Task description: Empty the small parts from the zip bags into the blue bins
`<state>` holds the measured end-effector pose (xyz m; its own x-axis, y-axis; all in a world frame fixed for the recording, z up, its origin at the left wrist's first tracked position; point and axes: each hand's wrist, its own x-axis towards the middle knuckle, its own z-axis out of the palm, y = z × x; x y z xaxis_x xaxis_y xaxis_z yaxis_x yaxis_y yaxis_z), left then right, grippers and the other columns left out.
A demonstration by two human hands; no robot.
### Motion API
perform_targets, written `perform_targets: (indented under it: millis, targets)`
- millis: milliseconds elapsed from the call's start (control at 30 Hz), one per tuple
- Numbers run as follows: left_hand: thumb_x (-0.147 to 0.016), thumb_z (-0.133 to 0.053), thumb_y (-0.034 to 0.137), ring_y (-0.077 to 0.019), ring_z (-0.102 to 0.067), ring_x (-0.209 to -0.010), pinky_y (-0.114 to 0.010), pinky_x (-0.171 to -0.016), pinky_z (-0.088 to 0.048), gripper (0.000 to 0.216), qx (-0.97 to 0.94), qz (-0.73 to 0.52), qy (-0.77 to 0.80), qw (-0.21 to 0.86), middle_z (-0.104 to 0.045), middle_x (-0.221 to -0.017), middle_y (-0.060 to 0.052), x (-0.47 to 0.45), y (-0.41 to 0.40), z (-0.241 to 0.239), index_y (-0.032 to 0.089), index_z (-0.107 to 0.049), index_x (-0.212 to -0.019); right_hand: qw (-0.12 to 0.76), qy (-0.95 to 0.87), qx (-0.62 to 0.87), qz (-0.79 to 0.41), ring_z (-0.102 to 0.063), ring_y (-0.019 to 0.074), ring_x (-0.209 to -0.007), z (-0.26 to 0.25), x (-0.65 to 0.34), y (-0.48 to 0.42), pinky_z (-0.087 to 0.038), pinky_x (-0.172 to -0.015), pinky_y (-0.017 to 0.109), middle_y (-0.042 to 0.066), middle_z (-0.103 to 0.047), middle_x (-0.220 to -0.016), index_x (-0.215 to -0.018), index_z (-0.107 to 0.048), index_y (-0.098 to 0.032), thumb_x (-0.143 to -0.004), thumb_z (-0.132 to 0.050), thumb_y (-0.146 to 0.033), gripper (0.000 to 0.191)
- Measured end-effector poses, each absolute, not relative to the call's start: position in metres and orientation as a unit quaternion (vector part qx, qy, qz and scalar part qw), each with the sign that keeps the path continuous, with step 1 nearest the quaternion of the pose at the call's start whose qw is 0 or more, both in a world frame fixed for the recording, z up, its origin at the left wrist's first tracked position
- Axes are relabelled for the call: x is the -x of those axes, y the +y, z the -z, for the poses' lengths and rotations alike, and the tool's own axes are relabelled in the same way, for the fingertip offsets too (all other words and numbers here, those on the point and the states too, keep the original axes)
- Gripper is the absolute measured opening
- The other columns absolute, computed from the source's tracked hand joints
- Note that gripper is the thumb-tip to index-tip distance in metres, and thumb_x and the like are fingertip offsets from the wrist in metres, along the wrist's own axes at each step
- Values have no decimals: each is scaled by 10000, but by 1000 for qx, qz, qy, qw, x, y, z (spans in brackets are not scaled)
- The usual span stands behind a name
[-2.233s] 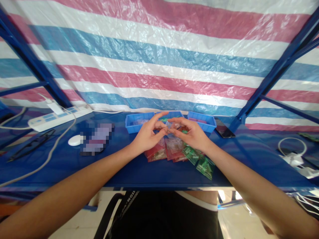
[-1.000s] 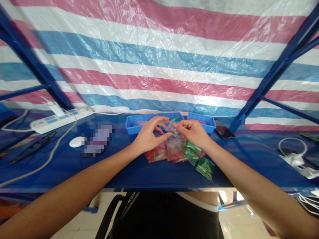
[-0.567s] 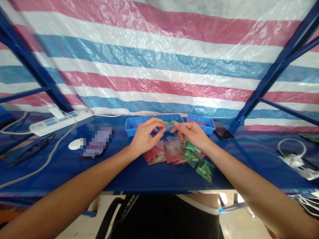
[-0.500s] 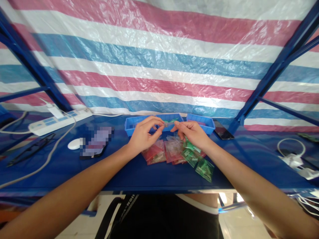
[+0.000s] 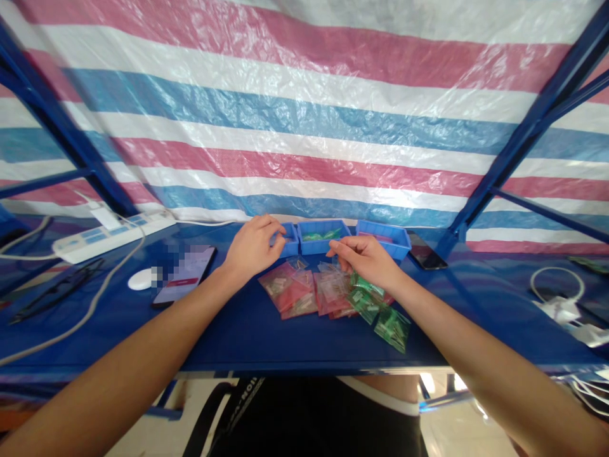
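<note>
My left hand (image 5: 255,246) is at the left blue bin (image 5: 291,242), its fingers bent over the rim, with a gap between thumb and index finger. What lies under those fingertips is mostly hidden. My right hand (image 5: 364,255) is held in a pinch just in front of the middle blue bin (image 5: 323,227); whatever is between its fingertips is too small to make out. Below the hands lie several red-tinted zip bags (image 5: 299,297) with small parts inside. Green zip bags (image 5: 392,327) with pin-like parts are under and beside my right wrist.
Green pieces lie in the middle bin, and pinkish ones in the right blue bin (image 5: 400,238). Phones (image 5: 428,250) flank the work area on both sides. A white power strip (image 5: 114,233), its cable and a white oval object (image 5: 141,279) are at the left.
My left hand has moved left, away from my right hand, to the left bin. My right hand has stayed nearly in place, still pinched. The middle bin's green contents now show.
</note>
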<state>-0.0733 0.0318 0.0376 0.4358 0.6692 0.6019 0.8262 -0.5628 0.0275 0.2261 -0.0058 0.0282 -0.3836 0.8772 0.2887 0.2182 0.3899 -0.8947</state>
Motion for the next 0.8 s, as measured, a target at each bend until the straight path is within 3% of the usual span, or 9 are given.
perform_targets:
  millis: [133,333,500,633,800]
  targets:
    - [-1018,-551,276,-282,-659,-1135,-438,-1096,-490,244,878,277,-374,110,-733,-1165,-106,65,26,-38,192,-766,-1097,407,-730,376,-401,-532,135,-531,-30,-226,-6,-407,-536,273,-2,-649,-618,-920,-812,-192,-985,-626,-705,550]
    - [-1071,-556,366,-228,-722,-1052,-323,-976,-537,273,943,185,-277,-11,-753,-1147,-95,54,7,-45,234,-778,-1160,405,-736,371,-396,-549,144,-539,-28,-226,-5,-424,-552,282,1,-660,-623,-916,-812,-195,-979,-633,-704,544]
    - [-1041,-631,471,-275,-717,-1159,-352,-1034,-528,339,948,133,-286,-29,-736,-1255,-116,54,-2,-55,227,-763,-1236,404,-742,366,-390,-542,146,-548,-28,-226,-6,-420,-565,287,2,-668,-637,-870,-799,-199,-997,-628,-677,523]
    - [-931,-764,580,-295,-695,-1243,-359,-1104,-509,536,939,111,-311,-91,-698,-1366,-110,64,-10,-60,251,-722,-1351,404,-743,374,-381,-543,152,-549,-28,-225,-5,-409,-556,291,3,-672,-640,-883,-806,-203,-989,-637,-683,520]
    - [-900,-818,539,-286,-695,-1257,-344,-1101,-512,568,923,102,-337,-157,-702,-1378,-98,75,-16,-59,283,-706,-1395,403,-749,368,-376,-579,170,-571,-25,-225,-4,-428,-574,299,6,-669,-642,-870,-805,-213,-992,-630,-683,516]
